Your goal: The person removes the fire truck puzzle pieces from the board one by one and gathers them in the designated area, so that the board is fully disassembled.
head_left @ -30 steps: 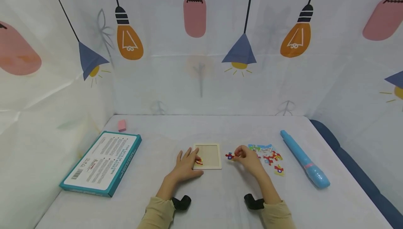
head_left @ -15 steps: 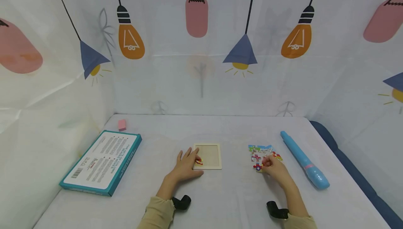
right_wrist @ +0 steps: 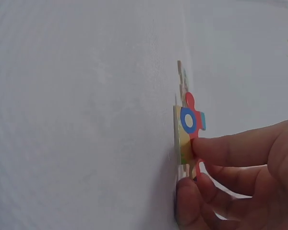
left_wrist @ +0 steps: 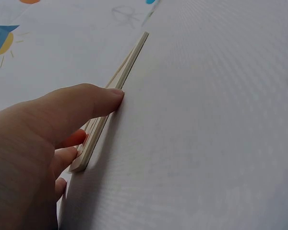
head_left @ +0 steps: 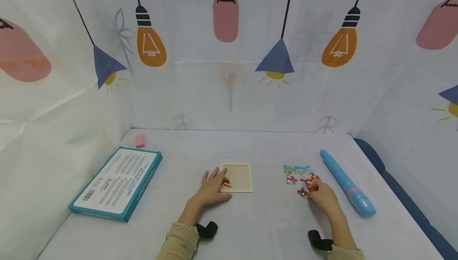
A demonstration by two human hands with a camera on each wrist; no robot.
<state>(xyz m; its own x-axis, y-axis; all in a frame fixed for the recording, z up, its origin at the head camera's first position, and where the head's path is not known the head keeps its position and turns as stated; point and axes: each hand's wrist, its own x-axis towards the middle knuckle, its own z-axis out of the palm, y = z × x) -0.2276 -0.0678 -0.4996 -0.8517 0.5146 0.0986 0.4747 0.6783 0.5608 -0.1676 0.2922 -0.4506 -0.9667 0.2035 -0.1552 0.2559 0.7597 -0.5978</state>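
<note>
My left hand [head_left: 212,188] rests over the left side of a shallow wooden puzzle tray [head_left: 241,191] with its fingers spread. In the left wrist view its thumb [left_wrist: 98,99] touches the tray's edge [left_wrist: 129,64]. A red and yellow piece shows inside the tray beside the fingers. On the right, my right hand [head_left: 325,197] pinches a jigsaw puzzle piece [right_wrist: 186,127] between thumb and fingers. The piece is red and yellow with a blue ring, and stands tilted on edge. Several loose puzzle pieces [head_left: 291,180] lie just beyond that hand, partly hidden by it.
A flat teal-edged box [head_left: 118,180] lies at the left, with a pink block [head_left: 139,140] behind it. To the right of the puzzle pieces lies a light blue, pen-like stick [head_left: 347,182]. A printed cloth wall [head_left: 200,93] closes off the table's back.
My right hand has moved right, away from the tray and back to the loose pieces, carrying the pinched puzzle piece. The left hand has stayed on the tray.
</note>
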